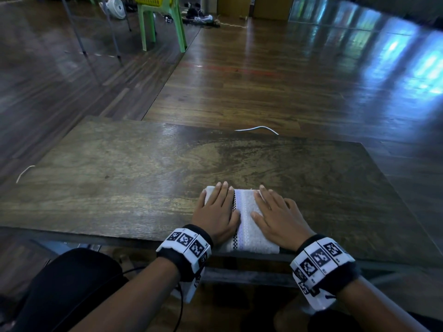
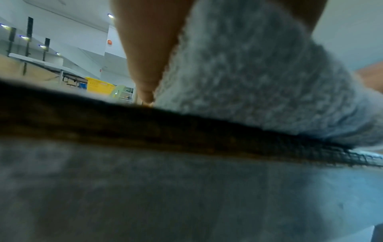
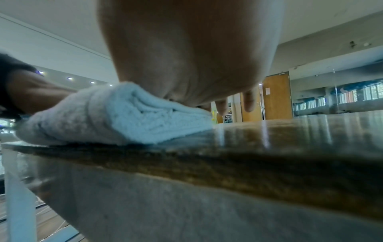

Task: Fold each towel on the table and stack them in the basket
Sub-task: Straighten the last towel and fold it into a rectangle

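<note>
A white folded towel [image 1: 247, 219] with a dark patterned stripe lies at the near edge of the wooden table [image 1: 119, 178]. My left hand [image 1: 217, 209] lies flat on its left half, fingers straight. My right hand [image 1: 275, 214] lies flat on its right half, fingers straight and pointing away from me. The left wrist view has the towel's [image 2: 259, 73] nap close up under my palm. The right wrist view shows the towel's [image 3: 124, 117] folded layers under my right hand [image 3: 207, 65]. A yellow basket [image 1: 153, 0] sits on a green chair far off.
The green plastic chair [image 1: 163, 22] stands on the wooden floor far beyond the table, with a white fan [image 1: 117, 7] beside it. A white cord [image 1: 259, 128] shows past the table's far edge. Another white strand [image 1: 24, 173] lies at the table's left edge.
</note>
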### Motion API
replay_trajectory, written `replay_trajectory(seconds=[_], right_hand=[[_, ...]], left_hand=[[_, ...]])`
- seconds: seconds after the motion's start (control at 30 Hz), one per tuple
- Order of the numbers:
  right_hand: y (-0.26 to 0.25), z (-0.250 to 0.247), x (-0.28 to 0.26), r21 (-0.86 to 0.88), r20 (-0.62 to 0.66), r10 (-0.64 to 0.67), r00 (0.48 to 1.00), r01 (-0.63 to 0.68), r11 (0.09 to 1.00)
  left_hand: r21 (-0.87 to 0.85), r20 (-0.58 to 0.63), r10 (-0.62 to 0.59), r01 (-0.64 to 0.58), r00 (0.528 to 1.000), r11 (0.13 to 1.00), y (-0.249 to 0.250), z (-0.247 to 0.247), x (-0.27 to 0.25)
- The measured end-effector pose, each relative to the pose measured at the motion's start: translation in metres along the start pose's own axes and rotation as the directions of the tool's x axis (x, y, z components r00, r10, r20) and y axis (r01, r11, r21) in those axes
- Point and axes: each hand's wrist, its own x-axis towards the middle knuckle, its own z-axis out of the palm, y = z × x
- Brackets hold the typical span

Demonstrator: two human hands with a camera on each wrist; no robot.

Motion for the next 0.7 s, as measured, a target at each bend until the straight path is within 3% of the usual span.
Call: replay_trajectory(seconds=[0.27,0.47,0.6,0.7], right_hand=[[0.004,0.005,0.000,0.121,0.043,0.059,0.997,-0.064,0.991],[0.017,-0.002,-0.011,0.299,-0.031,0.179,0.983,-0.162,0.940],[0.019,-0.014,-0.018,0.434,-0.102,0.313,0.944,-0.241,0.868],[0.018,-0.020,-0.019,0.501,-0.039,0.332,0.942,-0.270,0.822]], left_hand=[[0.013,0.043,-0.033,0.033,0.999,0.999,-0.005,-0.001,0.001],[0.024,0.058,-0.138,0.137,0.989,0.990,-0.024,-0.013,0.000],[-0.095,0.049,-0.243,0.246,0.969,0.964,-0.034,-0.030,-0.003],[-0.242,-0.002,-0.300,0.291,0.954,0.926,-0.038,-0.046,-0.011]])
